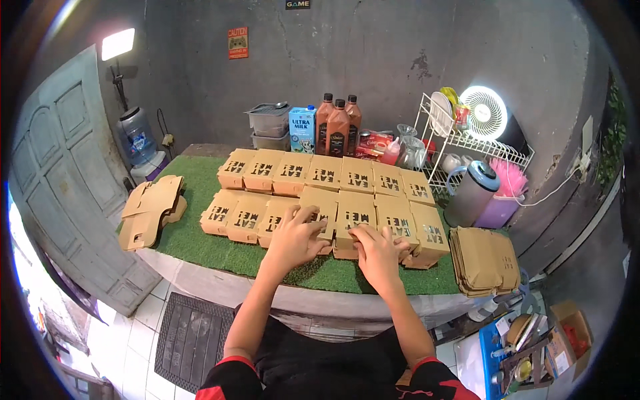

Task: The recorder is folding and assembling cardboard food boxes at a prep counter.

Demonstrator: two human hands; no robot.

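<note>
Two rows of folded brown cardboard boxes (357,175) with dark lettering stand on a green turf mat (200,257). My left hand (293,239) is over the front row, fingers spread, its fingertips at a front-row box (319,200) near the middle. Close beside it, my right hand (379,257) has bent, parted fingers that touch the front of the neighbouring box (355,208). Neither hand wraps round a box. The fingers partly hide the fronts of these boxes.
Flat cardboard blanks (148,212) lie at the left end, and a stack of flattened brown boxes (485,260) at the right. Behind the rows are sauce bottles (338,127), a milk carton (302,130), a dish rack (440,123), a jug (472,193) and a lit fan (483,113).
</note>
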